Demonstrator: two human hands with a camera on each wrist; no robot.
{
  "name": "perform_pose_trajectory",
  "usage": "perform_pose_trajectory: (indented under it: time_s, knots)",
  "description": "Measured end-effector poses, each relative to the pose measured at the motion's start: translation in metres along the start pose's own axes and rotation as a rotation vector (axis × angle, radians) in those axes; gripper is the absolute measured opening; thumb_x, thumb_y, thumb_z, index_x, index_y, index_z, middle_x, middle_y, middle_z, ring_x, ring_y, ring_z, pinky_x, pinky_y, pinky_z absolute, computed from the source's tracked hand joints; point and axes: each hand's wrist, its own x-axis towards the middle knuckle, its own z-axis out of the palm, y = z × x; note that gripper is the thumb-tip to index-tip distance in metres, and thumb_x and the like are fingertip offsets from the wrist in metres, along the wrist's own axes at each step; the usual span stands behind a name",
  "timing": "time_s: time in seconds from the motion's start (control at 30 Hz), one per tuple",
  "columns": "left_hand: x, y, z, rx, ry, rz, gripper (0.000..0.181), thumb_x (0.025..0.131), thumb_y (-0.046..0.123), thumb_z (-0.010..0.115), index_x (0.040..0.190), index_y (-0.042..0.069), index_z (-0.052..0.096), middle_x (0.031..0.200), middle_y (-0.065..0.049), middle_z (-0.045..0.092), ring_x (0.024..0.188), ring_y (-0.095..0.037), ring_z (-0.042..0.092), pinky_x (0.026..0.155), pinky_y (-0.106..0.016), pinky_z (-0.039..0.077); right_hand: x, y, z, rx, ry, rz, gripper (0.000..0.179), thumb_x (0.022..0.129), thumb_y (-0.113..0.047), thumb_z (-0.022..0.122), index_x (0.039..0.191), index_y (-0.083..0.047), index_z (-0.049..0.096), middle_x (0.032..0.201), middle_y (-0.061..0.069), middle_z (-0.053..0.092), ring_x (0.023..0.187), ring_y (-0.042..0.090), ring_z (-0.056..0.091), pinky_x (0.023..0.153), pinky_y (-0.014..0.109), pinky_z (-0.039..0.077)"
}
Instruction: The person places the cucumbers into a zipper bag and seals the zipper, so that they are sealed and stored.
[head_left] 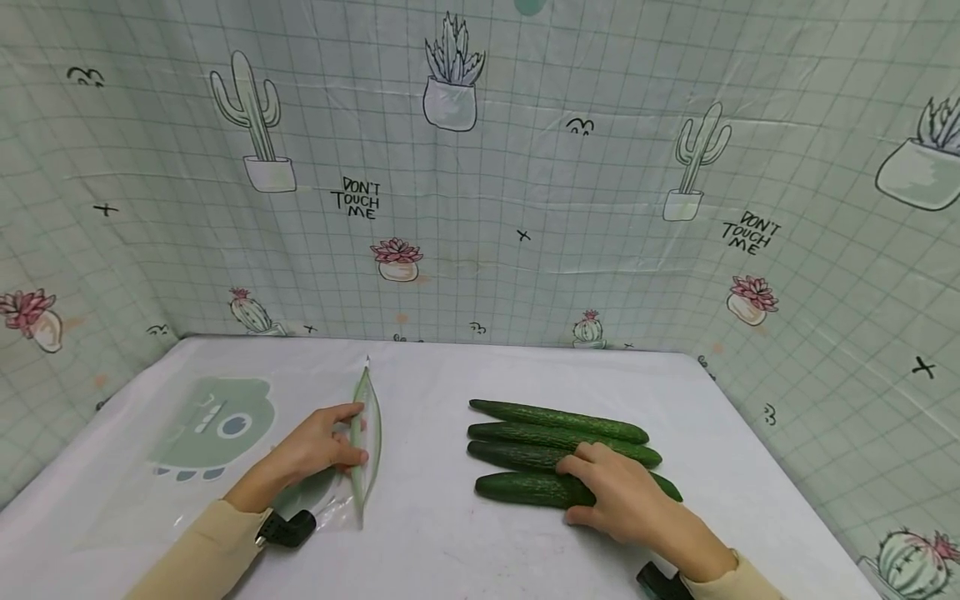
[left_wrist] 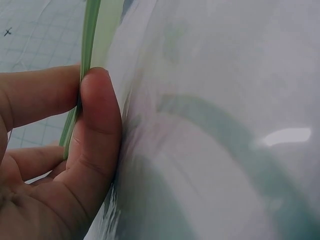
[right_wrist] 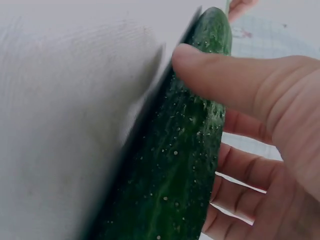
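A clear plastic zip bag [head_left: 213, 421] with a pale green cartoon face lies flat on the left of the table. At its right end my left hand [head_left: 309, 452] pinches the green-edged mouth, which stands slightly parted. The left wrist view shows the thumb and a finger on either side of the green strip [left_wrist: 90, 37]. Several green cucumbers lie side by side on the right. My right hand [head_left: 618, 493] grips the nearest cucumber [head_left: 517, 488], thumb on its near side and fingers over the far side. In the right wrist view this cucumber [right_wrist: 172, 155] runs lengthwise under the thumb.
A white cloth covers the table [head_left: 420, 550]. Behind the nearest cucumber lie the others, the farthest cucumber [head_left: 558, 418] set a little apart. A grid-patterned curtain [head_left: 480, 192] with cactus drawings closes off the back and sides.
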Motion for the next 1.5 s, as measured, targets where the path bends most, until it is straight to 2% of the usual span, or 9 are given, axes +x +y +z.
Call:
perform_pose_trajectory:
  time_s: [0.3, 0.33, 0.57, 0.7, 0.83, 1.0, 1.27, 1.4, 1.5]
  knots:
    - [-0.001, -0.001, 0.001, -0.012, -0.006, 0.001, 0.085, 0.077, -0.003, 0.074, 0.146, -0.011, 0.023, 0.059, -0.008, 0.058, 0.057, -0.021, 0.06, 0.059, -0.032, 0.05, 0.001, -0.002, 0.004, -0.061, 0.032, -0.037, 0.039, 0.076, -0.034, 0.08, 0.109, -0.019, 0.065, 0.092, -0.008, 0.051, 0.074, 0.008, 0.047, 0.057, 0.025, 0.042]
    - [-0.001, -0.001, 0.001, -0.009, -0.004, 0.004, 0.086, 0.077, -0.003, 0.074, 0.146, -0.011, 0.024, 0.063, -0.007, 0.059, 0.057, -0.021, 0.06, 0.059, -0.032, 0.051, 0.001, -0.003, 0.004, -0.063, 0.033, -0.036, 0.038, 0.076, -0.034, 0.08, 0.109, -0.019, 0.066, 0.092, -0.007, 0.052, 0.074, 0.008, 0.048, 0.057, 0.025, 0.043]
    - [0.0, 0.0, -0.001, 0.037, 0.014, -0.011, 0.086, 0.077, -0.001, 0.076, 0.146, -0.009, 0.026, 0.057, -0.008, 0.057, 0.056, -0.022, 0.061, 0.058, -0.031, 0.047, 0.005, -0.009, 0.005, -0.059, 0.044, -0.037, 0.037, 0.076, -0.034, 0.08, 0.107, -0.02, 0.066, 0.091, -0.008, 0.051, 0.073, 0.006, 0.047, 0.056, 0.025, 0.043]
    - [-0.001, 0.001, 0.001, 0.091, 0.014, 0.009, 0.087, 0.075, 0.0, 0.077, 0.145, -0.011, 0.026, 0.055, -0.006, 0.058, 0.054, -0.023, 0.061, 0.058, -0.03, 0.047, 0.012, -0.018, 0.006, -0.054, 0.067, -0.048, 0.037, 0.077, -0.035, 0.079, 0.107, -0.02, 0.066, 0.092, -0.009, 0.051, 0.073, 0.007, 0.047, 0.054, 0.024, 0.041]
    - [0.001, 0.003, 0.007, 0.143, 0.014, 0.036, 0.088, 0.074, -0.001, 0.078, 0.144, -0.012, 0.027, 0.055, -0.007, 0.06, 0.052, -0.023, 0.062, 0.065, -0.03, 0.048, 0.023, -0.029, 0.005, -0.045, 0.098, -0.042, 0.037, 0.077, -0.035, 0.079, 0.108, -0.02, 0.066, 0.089, -0.009, 0.05, 0.07, 0.006, 0.044, 0.051, 0.022, 0.038]
    - [0.001, 0.008, 0.013, 0.18, 0.024, 0.015, 0.088, 0.074, -0.001, 0.079, 0.145, -0.011, 0.027, 0.055, -0.007, 0.061, 0.051, -0.023, 0.062, 0.067, -0.031, 0.05, 0.043, -0.046, 0.006, -0.029, 0.107, -0.06, 0.037, 0.079, -0.035, 0.077, 0.109, -0.018, 0.067, 0.087, -0.007, 0.049, 0.069, 0.006, 0.042, 0.05, 0.021, 0.035]
    - [0.001, 0.01, 0.016, 0.158, 0.034, 0.011, 0.089, 0.072, -0.004, 0.079, 0.145, -0.011, 0.028, 0.053, -0.007, 0.058, 0.05, -0.023, 0.061, 0.061, -0.033, 0.051, 0.079, -0.076, 0.013, -0.017, 0.148, -0.085, 0.035, 0.08, -0.033, 0.077, 0.11, -0.016, 0.067, 0.093, -0.003, 0.056, 0.077, 0.01, 0.051, 0.053, 0.022, 0.04]
    - [0.0, 0.01, 0.017, 0.166, 0.04, 0.008, 0.09, 0.071, -0.003, 0.08, 0.145, -0.01, 0.029, 0.054, -0.007, 0.058, 0.05, -0.023, 0.061, 0.064, -0.032, 0.052, 0.094, -0.086, 0.017, -0.046, 0.191, -0.08, 0.034, 0.08, -0.033, 0.077, 0.108, -0.017, 0.067, 0.088, -0.004, 0.055, 0.072, 0.009, 0.048, 0.051, 0.022, 0.038]
    - [0.0, 0.01, 0.016, 0.163, 0.034, 0.008, 0.09, 0.071, -0.002, 0.08, 0.145, -0.009, 0.028, 0.054, -0.007, 0.058, 0.051, -0.024, 0.061, 0.065, -0.032, 0.052, 0.1, -0.09, 0.019, -0.068, 0.188, -0.074, 0.034, 0.079, -0.033, 0.077, 0.108, -0.017, 0.067, 0.085, -0.004, 0.053, 0.069, 0.009, 0.046, 0.05, 0.021, 0.037]
